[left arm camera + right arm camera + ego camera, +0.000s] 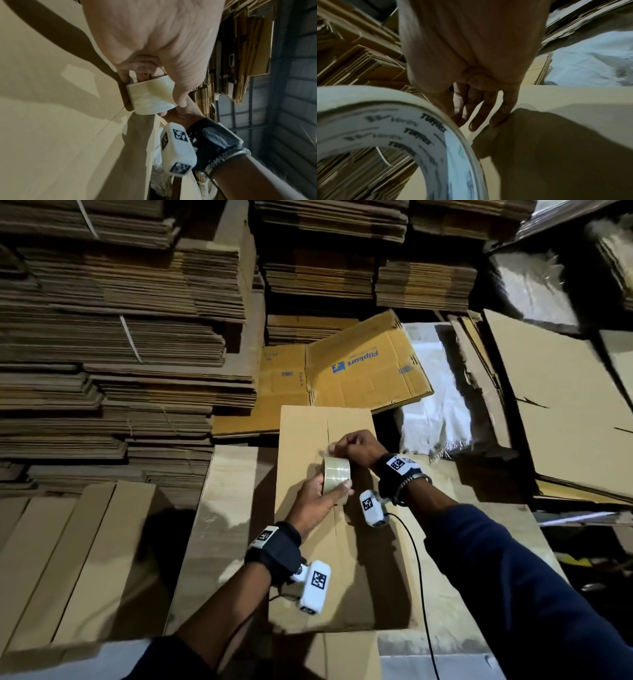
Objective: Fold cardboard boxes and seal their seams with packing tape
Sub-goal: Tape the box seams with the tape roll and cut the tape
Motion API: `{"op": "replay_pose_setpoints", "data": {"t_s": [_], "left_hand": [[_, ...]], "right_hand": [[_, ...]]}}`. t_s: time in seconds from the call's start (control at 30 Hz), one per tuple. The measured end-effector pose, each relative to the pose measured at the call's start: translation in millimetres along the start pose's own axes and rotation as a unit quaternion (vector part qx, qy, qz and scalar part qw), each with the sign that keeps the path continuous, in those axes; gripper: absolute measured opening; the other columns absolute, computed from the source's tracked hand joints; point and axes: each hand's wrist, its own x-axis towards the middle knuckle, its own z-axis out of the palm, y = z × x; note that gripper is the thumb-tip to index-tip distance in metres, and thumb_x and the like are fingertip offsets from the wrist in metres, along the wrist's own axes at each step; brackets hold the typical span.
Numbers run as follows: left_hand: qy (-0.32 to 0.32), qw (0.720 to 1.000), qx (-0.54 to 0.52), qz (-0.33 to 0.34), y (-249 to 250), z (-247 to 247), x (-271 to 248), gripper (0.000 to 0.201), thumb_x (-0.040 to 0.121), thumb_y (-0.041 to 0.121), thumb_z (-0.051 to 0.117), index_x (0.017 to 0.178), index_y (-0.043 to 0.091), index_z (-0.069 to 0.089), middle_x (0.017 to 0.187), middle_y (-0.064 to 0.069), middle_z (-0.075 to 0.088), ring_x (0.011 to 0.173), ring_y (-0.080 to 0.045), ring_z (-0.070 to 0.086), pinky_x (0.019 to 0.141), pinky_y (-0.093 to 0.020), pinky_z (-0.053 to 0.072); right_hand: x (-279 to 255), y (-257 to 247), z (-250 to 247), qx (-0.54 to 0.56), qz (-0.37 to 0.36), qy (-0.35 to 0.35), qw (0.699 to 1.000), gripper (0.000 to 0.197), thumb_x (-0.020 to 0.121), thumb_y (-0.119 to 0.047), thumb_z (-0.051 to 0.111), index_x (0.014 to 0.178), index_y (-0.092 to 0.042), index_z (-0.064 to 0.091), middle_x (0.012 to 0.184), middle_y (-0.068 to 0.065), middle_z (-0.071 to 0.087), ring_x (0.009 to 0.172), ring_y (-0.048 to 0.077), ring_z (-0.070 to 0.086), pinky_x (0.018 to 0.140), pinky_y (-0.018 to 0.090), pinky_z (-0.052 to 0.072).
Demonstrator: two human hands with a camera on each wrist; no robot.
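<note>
A plain brown cardboard box (301, 433) lies flat in front of me, its centre seam (328, 422) running away from me. My left hand (318, 501) grips a roll of clear packing tape (337, 479) just above the seam, fingers through the core and thumb on the outside. In the left wrist view the left hand (154, 40) is curled round the roll (150, 100). My right hand (359, 446) is at the roll's far top edge, thumb and forefinger pinching the tape end. In the right wrist view the roll (419, 135) fills the lower left and the other fingers (481, 108) hang over the box (565, 101).
Tall stacks of flattened cartons (120, 337) wall in the left and back. A flattened printed yellow carton (359, 368) and a white sack (435, 392) lie beyond the box. Large cardboard sheets (548, 405) lean at the right; flat boxes (85, 559) lie at lower left.
</note>
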Motion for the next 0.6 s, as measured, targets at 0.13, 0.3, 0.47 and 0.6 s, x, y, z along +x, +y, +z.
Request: {"op": "replay_pose_setpoints", "data": {"t_s": [0.13, 0.3, 0.47, 0.6], "left_hand": [[0.025, 1.0, 0.01, -0.004, 9.5, -5.6, 17.5, 0.03, 0.098, 0.029, 0.074, 0.124, 0.015, 0.068, 0.108, -0.001, 0.08, 0.106, -0.011, 0.075, 0.086, -0.016, 0.053], [0.043, 0.998, 0.039, 0.016, 9.7, -7.1, 30.3, 0.032, 0.099, 0.028, 0.071, 0.128, 0.013, 0.069, 0.114, 0.004, 0.079, 0.107, -0.006, 0.073, 0.086, -0.013, 0.053], [0.066, 0.996, 0.056, 0.025, 0.4, -10.8, 45.8, 0.037, 0.098, 0.029, 0.073, 0.13, 0.012, 0.067, 0.115, 0.0, 0.078, 0.105, -0.01, 0.075, 0.086, -0.02, 0.057], [0.08, 0.995, 0.06, 0.03, -7.9, -12.0, 54.0, 0.034, 0.098, 0.034, 0.073, 0.126, 0.014, 0.07, 0.111, -0.001, 0.079, 0.106, -0.017, 0.075, 0.095, -0.034, 0.059]], "right_hand": [[57.4, -9.1, -13.5, -0.025, 0.002, 0.01, 1.0, 0.016, 0.088, -0.007, 0.078, 0.073, -0.012, 0.077, 0.082, 0.0, 0.079, 0.082, 0.013, 0.075, 0.078, 0.032, 0.06], [112.7, -26.8, -29.1, -0.022, 0.015, 0.047, 0.999, 0.015, 0.086, -0.018, 0.083, 0.089, -0.004, 0.078, 0.09, 0.004, 0.078, 0.088, 0.018, 0.073, 0.074, 0.03, 0.06], [154.2, -33.7, -33.4, -0.068, 0.005, 0.088, 0.994, 0.012, 0.093, -0.02, 0.073, 0.086, -0.015, 0.081, 0.095, -0.001, 0.079, 0.081, 0.006, 0.067, 0.082, 0.025, 0.056], [175.3, -28.1, -25.3, -0.082, 0.025, 0.07, 0.994, 0.014, 0.088, -0.029, 0.08, 0.083, -0.016, 0.082, 0.089, 0.001, 0.079, 0.087, 0.021, 0.074, 0.072, 0.026, 0.058]]}}
